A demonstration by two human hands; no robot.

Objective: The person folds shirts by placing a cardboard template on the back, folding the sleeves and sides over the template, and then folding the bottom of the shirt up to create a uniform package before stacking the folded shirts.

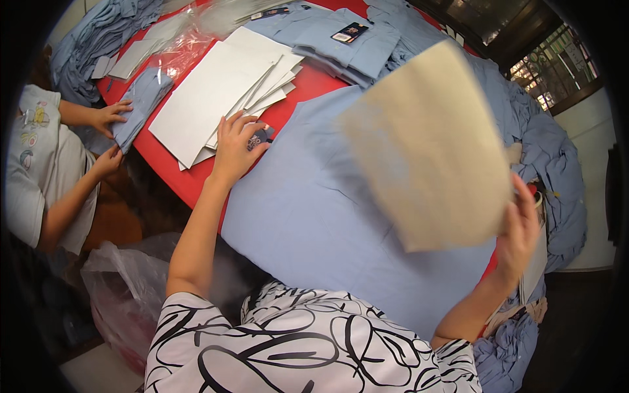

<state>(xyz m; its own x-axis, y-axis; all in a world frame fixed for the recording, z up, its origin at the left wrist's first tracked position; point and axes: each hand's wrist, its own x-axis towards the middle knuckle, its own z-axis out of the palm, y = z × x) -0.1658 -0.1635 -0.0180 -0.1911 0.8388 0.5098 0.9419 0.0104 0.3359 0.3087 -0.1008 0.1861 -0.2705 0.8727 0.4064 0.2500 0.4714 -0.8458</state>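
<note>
My right hand [519, 229] grips the lower right edge of a beige cardboard sheet [436, 150], raised at a tilt and smeared by motion. Below it a light blue garment [295, 216] lies spread flat in front of me, partly covered by the sheet. At the garment's left edge, my left hand [237, 145] has its fingers curled round a small dark hang tag [258, 137], thumb against its lower side. Just beyond this hand lies a stack of white card sheets [213, 92].
The table has a red top [175, 177]. Folded blue shirts [354, 49] with tags lie at the far side; loose blue garments [547, 170] heap at the right. At left, a co-worker's hands [111, 121] handle a folded blue garment [145, 98]. A plastic bag [124, 281] stands below.
</note>
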